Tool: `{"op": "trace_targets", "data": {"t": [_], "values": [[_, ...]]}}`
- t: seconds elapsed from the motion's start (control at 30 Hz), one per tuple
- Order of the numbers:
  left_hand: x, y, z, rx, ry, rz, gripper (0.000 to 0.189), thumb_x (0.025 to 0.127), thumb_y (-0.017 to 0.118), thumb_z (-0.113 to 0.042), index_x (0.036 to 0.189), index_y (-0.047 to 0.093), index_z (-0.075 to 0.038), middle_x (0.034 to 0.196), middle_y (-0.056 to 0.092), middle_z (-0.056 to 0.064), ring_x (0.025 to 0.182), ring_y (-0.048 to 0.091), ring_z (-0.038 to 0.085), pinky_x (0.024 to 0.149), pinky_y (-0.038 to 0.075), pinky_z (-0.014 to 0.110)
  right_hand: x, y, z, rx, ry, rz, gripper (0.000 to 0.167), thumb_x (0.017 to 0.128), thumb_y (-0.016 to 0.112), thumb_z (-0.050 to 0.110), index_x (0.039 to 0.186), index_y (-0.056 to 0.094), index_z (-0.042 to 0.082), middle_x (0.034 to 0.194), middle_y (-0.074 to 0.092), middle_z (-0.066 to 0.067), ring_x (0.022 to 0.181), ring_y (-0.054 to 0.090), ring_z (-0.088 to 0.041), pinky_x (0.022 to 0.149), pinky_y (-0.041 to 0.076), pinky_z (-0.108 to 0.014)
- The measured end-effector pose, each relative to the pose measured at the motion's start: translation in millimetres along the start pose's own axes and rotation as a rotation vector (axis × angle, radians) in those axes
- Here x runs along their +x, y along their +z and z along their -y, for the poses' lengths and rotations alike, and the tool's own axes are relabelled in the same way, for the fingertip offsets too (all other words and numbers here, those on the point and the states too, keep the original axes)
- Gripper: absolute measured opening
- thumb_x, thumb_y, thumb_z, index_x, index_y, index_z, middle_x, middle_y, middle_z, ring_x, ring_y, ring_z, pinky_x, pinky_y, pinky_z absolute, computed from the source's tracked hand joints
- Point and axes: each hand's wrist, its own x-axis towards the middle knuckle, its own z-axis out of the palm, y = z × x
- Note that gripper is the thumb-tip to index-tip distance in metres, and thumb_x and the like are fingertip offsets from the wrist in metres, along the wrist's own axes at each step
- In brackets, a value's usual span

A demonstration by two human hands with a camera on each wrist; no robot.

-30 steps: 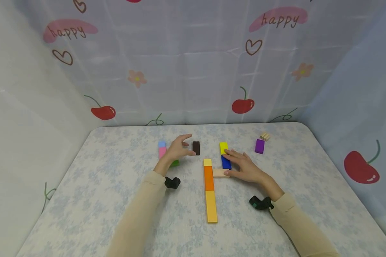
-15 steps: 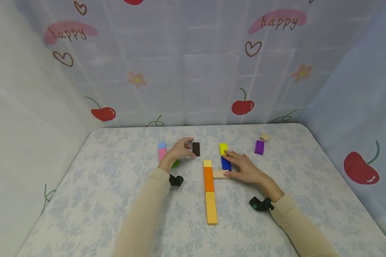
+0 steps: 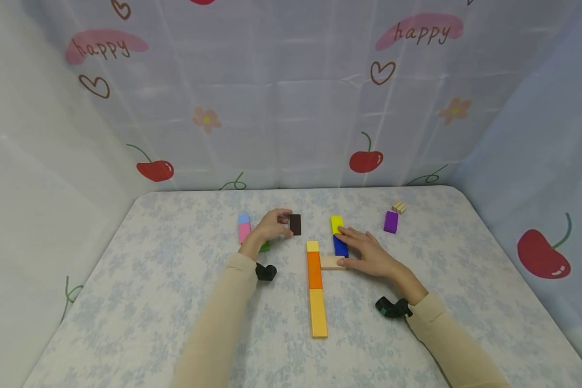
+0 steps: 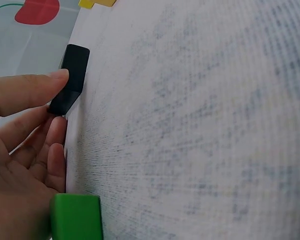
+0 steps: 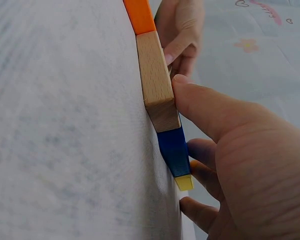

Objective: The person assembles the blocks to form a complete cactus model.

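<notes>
My left hand (image 3: 270, 226) is at the dark brown block (image 3: 295, 224), thumb against its near end and a finger at its far end. In the left wrist view the thumb and a finger pinch that dark block (image 4: 76, 70). My right hand (image 3: 368, 253) rests over the blocks right of centre. Its thumb touches the end of the plain wooden block (image 3: 331, 262); other fingers lie along the blue block (image 3: 340, 247) and by the yellow block (image 3: 337, 222). The wooden block butts against the orange block (image 3: 314, 269), part of a straight column with a light yellow block (image 3: 318, 315).
Light blue (image 3: 244, 218) and pink (image 3: 244, 231) blocks lie left of the left hand, a green block (image 3: 265, 247) beneath its wrist. A purple block (image 3: 390, 222) and small wooden pieces (image 3: 399, 207) sit at the far right. A patterned curtain hangs behind the table.
My left hand has moved slightly right and nearer, and its fingers have closed in on the dark brown block. The right hand and the blocks have stayed in place.
</notes>
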Motion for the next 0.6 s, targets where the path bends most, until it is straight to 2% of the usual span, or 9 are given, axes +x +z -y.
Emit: {"op": "trace_targets", "data": {"t": [0.3, 0.6], "values": [[1.5, 2.9, 0.7, 0.061, 0.028, -0.018, 0.061, 0.084, 0.073, -0.002, 0.141, 0.052, -0.009, 0.125, 0.059, 0.014, 0.114, 0.054, 0.027, 0.095, 0.048, 0.039, 0.5, 0, 0, 0.003, 0.015, 0.009, 0.069, 0.089, 0.069, 0.04, 0.147, 0.045, 0.01, 0.159, 0.031, -0.014, 0.147, 0.023, -0.04, 0.113, 0.006, -0.072], [-1.9, 13.8, -6.2, -0.029, 0.063, -0.03, 0.061, 0.085, 0.073, -0.003, 0.142, 0.051, -0.008, 0.123, 0.061, 0.015, 0.114, 0.056, 0.027, 0.095, 0.049, 0.039, 0.1, 0, 2, 0.0, 0.026, 0.015, 0.07, 0.089, 0.069, 0.041, 0.148, 0.045, 0.011, 0.159, 0.031, -0.014, 0.148, 0.023, -0.039, 0.113, 0.005, -0.071]]}}
